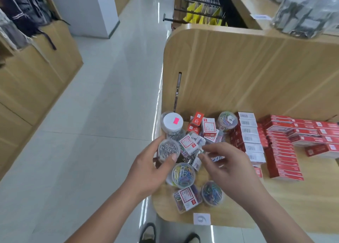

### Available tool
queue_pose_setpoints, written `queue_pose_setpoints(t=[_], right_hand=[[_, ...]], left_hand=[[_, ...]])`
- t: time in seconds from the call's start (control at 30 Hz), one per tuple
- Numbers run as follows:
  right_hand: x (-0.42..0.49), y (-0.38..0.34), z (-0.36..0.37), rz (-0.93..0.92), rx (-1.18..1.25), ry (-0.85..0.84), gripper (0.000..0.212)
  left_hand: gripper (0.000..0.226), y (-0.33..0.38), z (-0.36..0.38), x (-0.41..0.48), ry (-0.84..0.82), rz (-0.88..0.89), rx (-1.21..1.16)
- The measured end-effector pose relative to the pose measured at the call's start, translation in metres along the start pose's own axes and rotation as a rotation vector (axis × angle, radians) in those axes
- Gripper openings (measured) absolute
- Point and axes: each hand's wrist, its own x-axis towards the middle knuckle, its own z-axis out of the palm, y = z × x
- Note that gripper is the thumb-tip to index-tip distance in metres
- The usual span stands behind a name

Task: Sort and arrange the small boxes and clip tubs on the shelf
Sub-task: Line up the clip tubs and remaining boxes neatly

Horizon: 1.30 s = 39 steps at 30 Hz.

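Stationery shop aisle, pale tiled floor [91, 132] running beside a wooden shelf [293, 206] with a rounded corner. Left grip [148, 167] is curling round a tub of silver clips [167, 149], holding it at the edge of the corner jumble, probably to group it with its kind. Right grip [225, 162] is reaching in, fingertips [204, 149] at a labelled tub [190, 143]; cannot tell whether it is clamped. Red boxes [282, 151] are lying in tidy rows to the right, seemingly sorted.

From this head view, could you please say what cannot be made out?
Head view:
- Whether the right hand pinches anything: fingertips blurred.
- Part of the silver clip tub: covered by the left hand.
- Print on the red boxes: too small.
- Rightmost boxes: cut by frame edge.
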Motion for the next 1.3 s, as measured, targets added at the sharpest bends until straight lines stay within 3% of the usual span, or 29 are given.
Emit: queue_pose_setpoints(t=[0.13, 0.27, 0.4, 0.47, 0.7, 0.8, 0.9, 1.03, 1.13, 1.2, 1.3], right_hand=[[0.045, -0.011, -0.009, 0.018, -0.135, 0.076, 0.024], [0.109, -0.015, -0.002, 0.055, -0.335, 0.018, 0.031], [0.128, -0.013, 0.003, 0.095, -0.471, -0.113, 0.044], [0.127, -0.009, 0.003, 0.046, -0.511, -0.11, 0.037], [0.125, 0.02, -0.005, -0.006, -0.222, 0.098, 0.012], [0.122, 0.026, -0.011, -0.035, -0.243, 0.191, 0.013], [0.115, 0.025, -0.016, -0.073, -0.22, 0.181, 0.014], [0.097, 0.022, -0.027, -0.01, 0.013, 0.211, 0.012], [0.082, 0.024, -0.037, 0.088, 0.168, 0.205, 0.013], [0.076, 0.026, -0.043, 0.113, 0.227, 0.166, 0.025], [0.071, 0.024, -0.052, 0.11, 0.332, 0.084, 0.045]], left_hand=[[0.081, -0.007, -0.011, 0.007, 0.096, -0.004, 0.136], [0.055, 0.012, -0.029, 0.027, 0.18, 0.14, 0.248], [0.042, 0.035, -0.036, 0.057, 0.105, 0.275, 0.397], [0.041, 0.045, -0.035, 0.075, 0.04, 0.329, 0.495], [0.032, 0.059, -0.015, 0.11, -0.043, 0.478, 0.696], [0.033, 0.063, -0.001, 0.117, -0.091, 0.526, 0.788], [0.038, 0.079, 0.015, 0.127, -0.082, 0.5, 0.917], [0.039, 0.086, 0.035, 0.136, -0.046, 0.416, 1.056], [0.028, 0.092, 0.036, 0.13, 0.011, 0.396, 0.984], [0.025, 0.101, 0.029, 0.123, 0.045, 0.376, 0.811], [0.027, 0.123, 0.026, 0.107, -0.135, 0.26, 0.415]])
